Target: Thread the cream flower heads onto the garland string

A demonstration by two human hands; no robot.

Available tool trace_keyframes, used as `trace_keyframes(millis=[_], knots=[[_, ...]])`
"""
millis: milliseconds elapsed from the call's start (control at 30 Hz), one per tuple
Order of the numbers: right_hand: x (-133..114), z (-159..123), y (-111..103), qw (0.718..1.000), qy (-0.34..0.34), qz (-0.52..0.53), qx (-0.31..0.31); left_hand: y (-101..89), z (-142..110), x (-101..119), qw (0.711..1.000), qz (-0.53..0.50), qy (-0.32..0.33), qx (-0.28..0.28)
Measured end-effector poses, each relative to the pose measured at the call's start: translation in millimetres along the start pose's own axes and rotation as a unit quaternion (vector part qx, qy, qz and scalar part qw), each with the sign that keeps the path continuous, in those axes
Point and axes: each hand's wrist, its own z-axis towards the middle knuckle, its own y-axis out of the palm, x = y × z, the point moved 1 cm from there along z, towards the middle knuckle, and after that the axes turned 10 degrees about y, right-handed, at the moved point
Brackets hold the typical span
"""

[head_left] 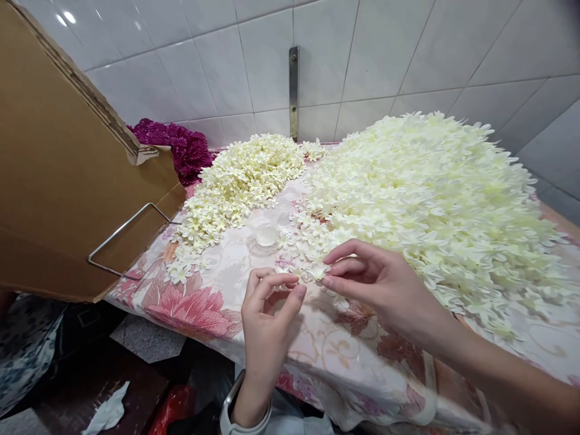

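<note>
My right hand (362, 272) pinches a small white artificial flower (316, 272) by its petals, between thumb and fingers. Just to its left, my left hand (274, 299) has its thumb and forefinger tips almost together; what lies between them is too small to make out. Both hands are close together above the flowered tablecloth (335, 347). Loose white flowers lie just behind the fingertips. A large heap of white blossoms (426, 187) rises behind and to the right of my right hand. A smaller heap of cream flowers (244, 172) spreads beyond my left hand.
A big cardboard box (81, 163) stands at the left, with a bent metal wire frame (120, 229) against it. Purple flowers (181, 148) lie behind the box. A small translucent dish (266, 235) sits between the heaps. White wall tiles (324, 54) with a metal bracket (294, 90) close off the back.
</note>
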Motion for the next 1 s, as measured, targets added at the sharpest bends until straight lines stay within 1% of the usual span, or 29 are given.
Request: trace_keyframes(millis=[100,200,300,400,533,667,733,800,833,933,1000], knots=[[0.6,-1.6,0.6,1.0,0.029,0.008,-0.005,0.4,-1.7,0.7,1.0,-0.006,0.023,-0.016],[-0.5,-3.7,2.7,0.999,0.031,-0.014,-0.018,1.4,-2.6,-0.5,0.999,-0.009,0.022,-0.039],[-2.6,-5.4,4.3,0.997,-0.007,-0.074,-0.015,2.4,-2.8,-1.6,0.998,0.007,0.016,-0.062],[-5.2,-6.4,4.8,0.992,-0.055,-0.114,0.001,2.4,-2.8,-2.0,0.998,0.017,0.014,-0.056],[-5.5,-6.4,5.5,0.994,-0.038,-0.098,-0.002,1.7,-3.1,-2.3,0.998,0.043,0.023,-0.044],[-5.0,-5.5,5.9,0.996,-0.042,-0.08,-0.017,1.5,-3.6,-2.2,0.997,0.058,0.03,-0.032],[-4.5,-4.8,5.6,0.998,-0.015,-0.057,-0.035,1.7,-3.6,-1.9,0.999,0.042,0.029,-0.016],[-3.9,-4.2,5.2,0.998,0.01,-0.039,-0.048,1.7,-3.2,-1.7,0.999,0.023,0.023,-0.012],[-3.8,-4.1,5.0,0.998,0.009,-0.035,-0.048,1.6,-2.8,-1.8,0.999,0.018,0.02,-0.018],[-3.5,-4.4,5.1,0.998,-0.029,-0.031,-0.042,0.3,-1.3,-2.1,0.999,0.024,0.019,-0.045],[-3.1,-4.6,5.2,0.998,-0.042,-0.028,-0.037,-0.8,-0.2,-1.9,0.998,0.03,0.019,-0.056]])
